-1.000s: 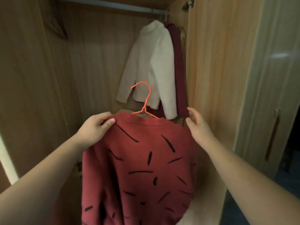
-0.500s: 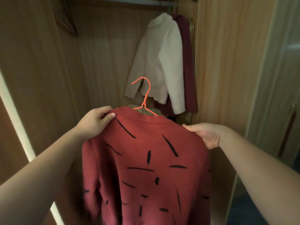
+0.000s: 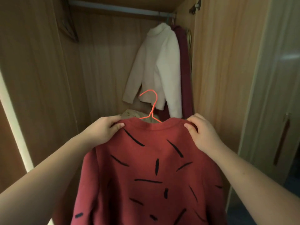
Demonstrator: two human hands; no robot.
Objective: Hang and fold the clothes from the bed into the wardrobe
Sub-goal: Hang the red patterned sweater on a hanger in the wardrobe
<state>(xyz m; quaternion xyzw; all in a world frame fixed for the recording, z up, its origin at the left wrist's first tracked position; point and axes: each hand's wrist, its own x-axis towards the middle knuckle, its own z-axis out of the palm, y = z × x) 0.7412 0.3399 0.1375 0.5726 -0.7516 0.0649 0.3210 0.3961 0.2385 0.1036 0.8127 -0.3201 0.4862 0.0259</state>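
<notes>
Since half a second ago the right hand (image 3: 203,133) has been turned over and brought onto the top of the shoulder, where before it was held palm-up under the shoulder edge; the view has also been tilted up, so that the rail (image 3: 116,8) is seen along the top of the wardrobe (image 3: 37,65). At the left, the left hand (image 3: 103,130) is clamped on the left shoulder of the red sweater (image 3: 149,172), thumb on the near side; the sweater, marked with black dashes, is held up in front of the open wardrobe on an orange hanger (image 3: 151,106), whose hook stands free above the collar, well below the rail; the right hand is closed on the right shoulder. Behind, at the right end of the rail, a white sweater (image 3: 159,69) is hung, with a maroon garment (image 3: 185,72) just beside it against the side wall.
</notes>
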